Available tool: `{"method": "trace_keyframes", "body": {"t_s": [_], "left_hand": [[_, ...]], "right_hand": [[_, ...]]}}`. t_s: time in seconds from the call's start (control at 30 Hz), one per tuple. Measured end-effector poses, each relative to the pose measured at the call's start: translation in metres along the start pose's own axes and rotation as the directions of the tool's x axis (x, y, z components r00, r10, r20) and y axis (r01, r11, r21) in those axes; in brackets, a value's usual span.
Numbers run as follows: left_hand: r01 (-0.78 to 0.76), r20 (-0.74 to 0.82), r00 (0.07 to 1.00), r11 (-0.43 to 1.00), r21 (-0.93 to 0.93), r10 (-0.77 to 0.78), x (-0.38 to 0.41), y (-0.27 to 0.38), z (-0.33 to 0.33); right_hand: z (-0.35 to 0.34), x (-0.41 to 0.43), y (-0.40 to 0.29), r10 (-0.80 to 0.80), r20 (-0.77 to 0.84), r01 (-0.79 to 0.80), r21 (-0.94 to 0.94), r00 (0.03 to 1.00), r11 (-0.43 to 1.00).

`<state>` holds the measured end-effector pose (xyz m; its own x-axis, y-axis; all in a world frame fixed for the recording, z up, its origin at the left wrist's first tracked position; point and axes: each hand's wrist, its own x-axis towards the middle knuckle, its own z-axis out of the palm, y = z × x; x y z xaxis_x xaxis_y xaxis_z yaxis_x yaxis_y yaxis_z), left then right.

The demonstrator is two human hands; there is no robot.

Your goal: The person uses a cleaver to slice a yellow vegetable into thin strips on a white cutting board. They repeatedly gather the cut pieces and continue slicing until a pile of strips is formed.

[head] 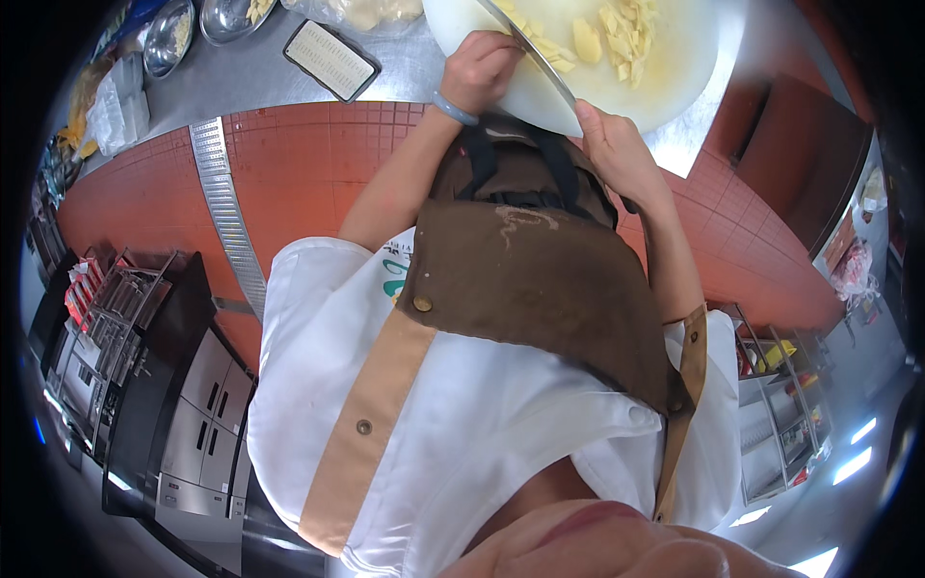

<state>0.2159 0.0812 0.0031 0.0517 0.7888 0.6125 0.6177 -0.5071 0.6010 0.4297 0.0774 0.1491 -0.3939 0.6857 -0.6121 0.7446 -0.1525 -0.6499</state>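
My right hand point(623, 153) grips a kitchen knife point(543, 63) at its near end, the thumb lying along the top. The blade runs up and left over a round white cutting board point(672, 94). My left hand point(483, 71), wearing a pale bangle point(455, 110), is curled with its fingertips against the blade's left side; what lies under them is hidden. Pale yellow slices point(555, 55), perhaps ginger, lie just right of the blade. Farther right are a larger flat piece point(587, 40) and a heap of cut slices point(627, 40).
A flat grater-like tool with a dark frame point(332, 61) lies on the steel table point(238, 87), left of the board. Beyond are two metal bowls point(169, 40) holding chopped food and a clear plastic bag point(361, 13). Another plastic bag point(119, 105) sits at the table's left end.
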Motion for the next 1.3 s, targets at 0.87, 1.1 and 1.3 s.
{"method": "trace_keyframes", "body": {"t_s": [0.87,1.1,1.3], "left_hand": [[-0.032,-0.014,0.999,0.997,0.065,0.033,-0.001,-0.002,0.002],[-0.058,-0.016,0.998,0.997,0.049,0.059,-0.001,-0.009,0.002],[-0.059,-0.01,0.998,0.998,0.035,0.059,-0.003,-0.005,0.002]], "right_hand": [[0.016,0.037,0.001,-0.154,-0.125,0.151,-0.027,0.98,0.988],[0.004,0.018,-0.01,-0.026,-0.05,0.03,0.071,0.998,0.997],[0.007,0.021,-0.004,0.016,-0.035,-0.013,0.082,0.999,0.997]]}}
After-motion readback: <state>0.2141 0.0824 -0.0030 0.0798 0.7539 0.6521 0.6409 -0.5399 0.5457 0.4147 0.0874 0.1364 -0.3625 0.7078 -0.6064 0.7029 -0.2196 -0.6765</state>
